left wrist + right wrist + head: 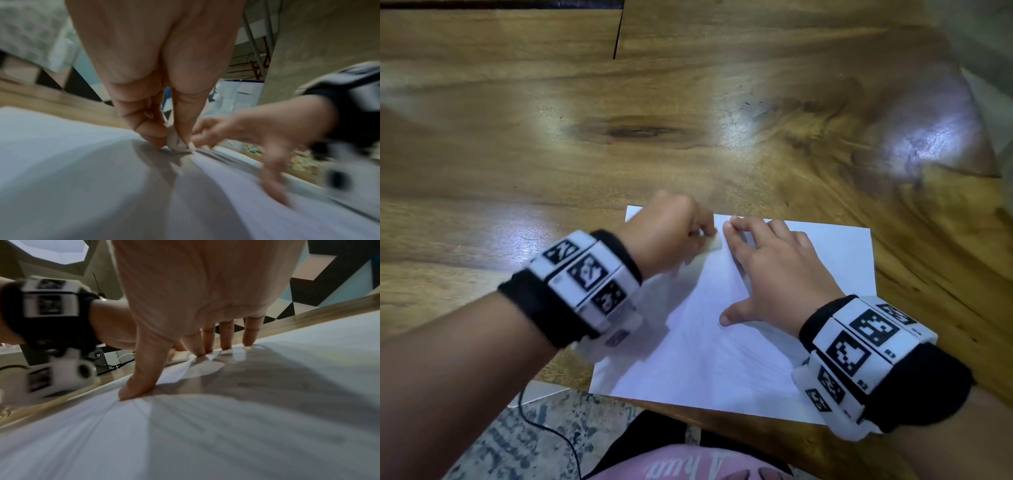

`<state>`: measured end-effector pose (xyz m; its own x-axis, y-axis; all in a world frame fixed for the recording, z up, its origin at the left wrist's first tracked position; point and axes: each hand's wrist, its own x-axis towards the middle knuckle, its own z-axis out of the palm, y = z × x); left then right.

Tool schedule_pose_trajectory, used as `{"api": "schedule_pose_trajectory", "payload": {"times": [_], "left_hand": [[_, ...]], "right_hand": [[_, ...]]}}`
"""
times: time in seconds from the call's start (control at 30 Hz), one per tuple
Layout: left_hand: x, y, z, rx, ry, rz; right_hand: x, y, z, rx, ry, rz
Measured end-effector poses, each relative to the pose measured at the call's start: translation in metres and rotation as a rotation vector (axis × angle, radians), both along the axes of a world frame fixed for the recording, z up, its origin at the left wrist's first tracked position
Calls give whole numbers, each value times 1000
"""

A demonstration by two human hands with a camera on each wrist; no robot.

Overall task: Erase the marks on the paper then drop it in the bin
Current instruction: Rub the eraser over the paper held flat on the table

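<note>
A white sheet of paper [722,349] lies on the wooden table [619,137] near its front edge. My left hand [674,233] pinches a small white eraser [176,142] between thumb and fingers and presses it on the paper's far part. My right hand [770,270] lies flat beside it, fingers spread and straight, pressing the sheet down; in the right wrist view its fingertips [247,342] and thumb touch the paper [226,426]. The sheet is blurred, and I see only faint lines on it. No bin is in view.
The table's front edge [705,416] runs just below the paper, whose near corner overhangs it. Below it are speckled floor [524,442] with a black cable [551,428] and my lap in pink cloth [688,462]. The table's right corner [983,164] is cut at an angle.
</note>
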<state>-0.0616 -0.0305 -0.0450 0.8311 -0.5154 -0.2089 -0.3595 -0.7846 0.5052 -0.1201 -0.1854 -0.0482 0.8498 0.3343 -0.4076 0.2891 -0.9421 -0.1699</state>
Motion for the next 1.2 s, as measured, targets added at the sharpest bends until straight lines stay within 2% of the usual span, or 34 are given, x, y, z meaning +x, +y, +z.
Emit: {"api": "schedule_pose_trajectory", "payload": {"times": [0.1,0.23,0.33,0.43,0.5,0.7,0.77,0.9,0.97,1.03,1.13,1.2], "left_hand": [[-40,16,-4,-19,51,-143],[-52,25,-1,8,159,-152],[-37,22,3,31,154,-69],[-13,20,7,-17,69,112],[0,13,8,-69,57,145],[7,-7,0,16,-23,83],[-1,-4,-1,23,4,63],[-40,10,-2,12,88,-200],[-52,18,0,24,195,-248],[-44,19,2,10,185,-194],[-14,10,1,-7,15,-29],[-11,7,-3,-17,-15,-23]], "right_hand": [[0,-1,0,6,1,2],[0,-2,0,31,12,-3],[1,-4,1,53,23,-10],[2,-5,0,59,26,-19],[2,-4,0,58,26,-23],[3,-3,1,22,25,-10],[2,-2,1,21,24,-13],[2,-2,2,3,26,-8],[1,-1,2,-12,22,0],[-1,1,3,-26,17,6],[-3,4,3,-45,8,8],[-3,5,3,-60,10,15]]}}
